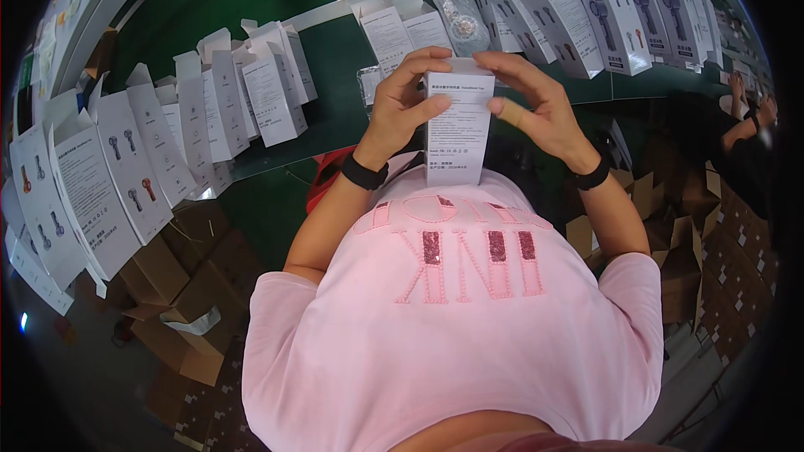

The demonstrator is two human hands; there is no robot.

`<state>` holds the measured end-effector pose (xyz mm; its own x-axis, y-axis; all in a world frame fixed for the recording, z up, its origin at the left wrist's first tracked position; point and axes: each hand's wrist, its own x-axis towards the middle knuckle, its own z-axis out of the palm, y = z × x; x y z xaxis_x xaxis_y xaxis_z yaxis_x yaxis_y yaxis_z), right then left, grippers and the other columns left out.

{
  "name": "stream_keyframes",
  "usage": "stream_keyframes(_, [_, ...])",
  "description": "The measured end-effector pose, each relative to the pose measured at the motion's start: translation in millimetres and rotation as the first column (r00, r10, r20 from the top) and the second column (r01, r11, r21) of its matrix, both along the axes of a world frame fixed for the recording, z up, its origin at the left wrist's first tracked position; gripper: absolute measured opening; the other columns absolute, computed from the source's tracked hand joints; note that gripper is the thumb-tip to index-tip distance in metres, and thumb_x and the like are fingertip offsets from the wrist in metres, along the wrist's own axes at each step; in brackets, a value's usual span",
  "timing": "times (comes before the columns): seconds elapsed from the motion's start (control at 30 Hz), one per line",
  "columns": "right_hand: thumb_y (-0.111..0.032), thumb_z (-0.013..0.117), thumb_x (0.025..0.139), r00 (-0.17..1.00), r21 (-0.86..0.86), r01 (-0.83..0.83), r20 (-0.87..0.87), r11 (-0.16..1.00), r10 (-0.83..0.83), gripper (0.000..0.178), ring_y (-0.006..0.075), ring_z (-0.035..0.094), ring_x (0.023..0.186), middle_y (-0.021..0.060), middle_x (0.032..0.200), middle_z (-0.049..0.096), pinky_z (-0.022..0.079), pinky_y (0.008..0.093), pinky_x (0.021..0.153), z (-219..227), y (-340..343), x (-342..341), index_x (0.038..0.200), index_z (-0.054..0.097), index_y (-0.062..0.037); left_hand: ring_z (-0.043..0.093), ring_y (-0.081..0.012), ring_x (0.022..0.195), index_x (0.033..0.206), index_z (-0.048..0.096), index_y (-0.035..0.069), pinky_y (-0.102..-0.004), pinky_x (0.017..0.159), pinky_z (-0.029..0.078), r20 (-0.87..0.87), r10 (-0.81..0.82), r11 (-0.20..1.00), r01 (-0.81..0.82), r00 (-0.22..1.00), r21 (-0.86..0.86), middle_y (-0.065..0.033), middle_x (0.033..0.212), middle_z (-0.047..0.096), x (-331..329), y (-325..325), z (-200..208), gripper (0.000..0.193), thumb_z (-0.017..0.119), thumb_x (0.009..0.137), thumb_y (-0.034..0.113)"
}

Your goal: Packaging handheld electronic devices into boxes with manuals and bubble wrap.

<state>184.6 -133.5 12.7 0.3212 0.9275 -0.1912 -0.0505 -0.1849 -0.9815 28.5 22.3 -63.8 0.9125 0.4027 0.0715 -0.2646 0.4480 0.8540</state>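
Note:
A slim white printed carton [458,134] stands upright between my hands, its lower end close to my pink shirt. My left hand [409,107] grips its left side, with the thumb on the printed face and the fingers curled around the top. From the right, my right hand [533,109] holds the upper edge, thumb at the side and fingertips near the top flap. What lies inside the carton is hidden. Just beyond it, a clear plastic bag [460,17] with small pale pieces rests among more cartons.
Open-topped white cartons [275,100] line the green table [342,130] on the left. More printed cartons [599,21] stand at the far right. Brown cardboard boxes [180,285] sit below on both sides. Another person's hands [749,113] show at the right edge.

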Motion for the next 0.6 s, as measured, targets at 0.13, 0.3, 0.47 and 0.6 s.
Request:
stream_keyframes(0.13, [-0.012,0.075,0.077,0.986,-0.049,0.008,0.168,0.999,0.000,0.060,0.0227,0.045,0.128,0.0134,0.137,0.050,0.032,0.0367,0.108,-16.8,-2.8,3.2,0.132,0.052,-0.0045,0.049,-0.0228,0.121,0.111,0.061,0.004,-0.0358,0.101,0.040,-0.104,-0.020,0.993,0.032,0.994,0.113,-0.0112,0.133,0.048,2.0,-4.6,-4.6,0.029,0.068,0.083,0.008])
stream_keyframes(0.3, [-0.010,0.075,0.075,0.956,-0.152,0.265,-0.089,0.952,-0.280,0.071,0.0196,0.050,0.117,0.0120,0.129,0.052,0.038,0.0309,0.101,-22.2,-39.2,19.1,0.138,0.045,-0.0013,0.018,-0.0361,0.144,0.148,0.021,0.001,-0.0391,0.115,0.018,-0.175,0.197,0.768,-0.041,0.965,0.639,-0.0247,0.154,0.019,51.4,31.6,21.3,0.103,0.082,0.072,0.035])
stream_keyframes(0.47, [-0.017,0.075,0.076,0.696,-0.314,0.718,0.309,0.621,-0.648,0.067,0.0192,0.057,0.103,0.0118,0.121,0.056,0.050,0.0302,0.081,-16.9,-138.1,27.6,0.136,0.047,-0.0040,0.009,-0.0437,0.144,0.149,-0.011,0.001,-0.0457,0.116,0.021,-0.527,0.849,0.428,-0.552,-0.025,0.716,-0.0356,0.152,0.002,73.6,259.3,-62.3,0.140,0.090,0.056,0.030])
stream_keyframes(0.6, [-0.025,0.078,0.075,0.429,-0.331,0.903,0.689,0.273,-0.585,0.068,0.0185,0.059,0.084,0.0121,0.112,0.060,0.050,0.0293,0.065,-26.5,-214.3,60.8,0.134,0.049,-0.0056,0.007,-0.0453,0.144,0.150,-0.010,0.007,-0.0571,0.114,0.018,-0.506,0.860,0.465,-0.305,-0.066,0.831,-0.0311,0.154,0.004,53.2,351.5,-101.2,0.140,0.089,0.053,0.024])
